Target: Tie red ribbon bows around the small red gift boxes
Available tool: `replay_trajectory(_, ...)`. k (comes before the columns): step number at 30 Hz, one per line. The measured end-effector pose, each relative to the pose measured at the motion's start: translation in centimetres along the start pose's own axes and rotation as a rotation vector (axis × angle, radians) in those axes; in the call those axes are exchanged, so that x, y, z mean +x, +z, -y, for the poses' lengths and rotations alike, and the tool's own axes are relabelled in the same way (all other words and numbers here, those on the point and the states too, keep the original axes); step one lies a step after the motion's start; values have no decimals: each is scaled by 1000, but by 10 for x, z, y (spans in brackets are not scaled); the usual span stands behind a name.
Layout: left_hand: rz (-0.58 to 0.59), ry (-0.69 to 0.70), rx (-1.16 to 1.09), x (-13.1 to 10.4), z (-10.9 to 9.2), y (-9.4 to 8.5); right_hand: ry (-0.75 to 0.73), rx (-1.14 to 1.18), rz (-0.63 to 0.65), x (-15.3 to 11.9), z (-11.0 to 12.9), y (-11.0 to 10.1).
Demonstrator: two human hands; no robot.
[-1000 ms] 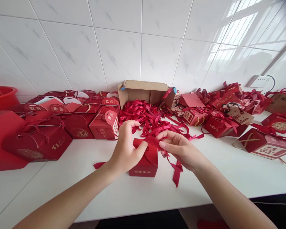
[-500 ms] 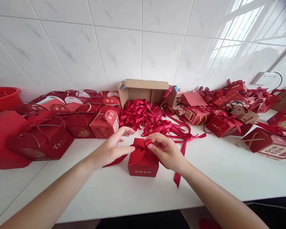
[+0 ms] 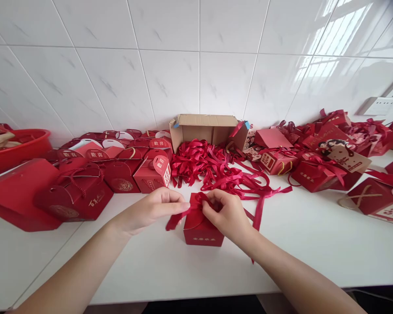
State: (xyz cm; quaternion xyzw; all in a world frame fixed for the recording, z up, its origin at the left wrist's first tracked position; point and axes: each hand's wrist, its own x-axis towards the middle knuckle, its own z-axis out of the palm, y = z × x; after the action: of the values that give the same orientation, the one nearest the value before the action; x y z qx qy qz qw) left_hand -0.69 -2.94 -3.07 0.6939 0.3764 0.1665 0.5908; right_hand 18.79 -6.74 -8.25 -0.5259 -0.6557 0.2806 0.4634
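Observation:
A small red gift box with gold lettering on its front stands upright on the white table, near the middle of the view. Red ribbon lies over its top, with one tail hanging off at the left. That tail is pinched between the thumb and fingers of my left hand, just left of the box. At the top right of the box, my right hand has its fingers closed on the ribbon loop; part of the loop is hidden behind them.
Behind the box, a heap of red ribbons spills from an open cardboard box. Rows of red boxes and a red basin stand at the left. More ribboned boxes crowd the right side of the white table.
My left hand was open beside the box and has now closed on the ribbon tail. My right hand stays at the ribbon loop. The view has turned slightly left.

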Motion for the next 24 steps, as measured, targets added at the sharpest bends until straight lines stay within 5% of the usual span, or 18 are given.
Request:
replay_trajectory(5, 86, 216, -11, 13, -38, 15, -229, -24, 157, -4, 1, -7)
replay_trajectory(8, 87, 315, -6, 34, -44, 20, -233, -39, 126, -5, -2, -8)
replay_trajectory(12, -92, 380, 101, 47, -29, 16, -157, -4, 92, -1, -8, -6)
replay_trajectory(17, -289, 316, 359, 34, 9, 10, -140, 82, 120, 1, -9, -10)
replay_trajectory(21, -452, 361, 278, 29, 27, 18, -26, 182, 73, 1, -11, -8)
replay_trajectory(24, -439, 377, 239, 30, 29, 24, 5, 303, 25, 2, -14, -6)
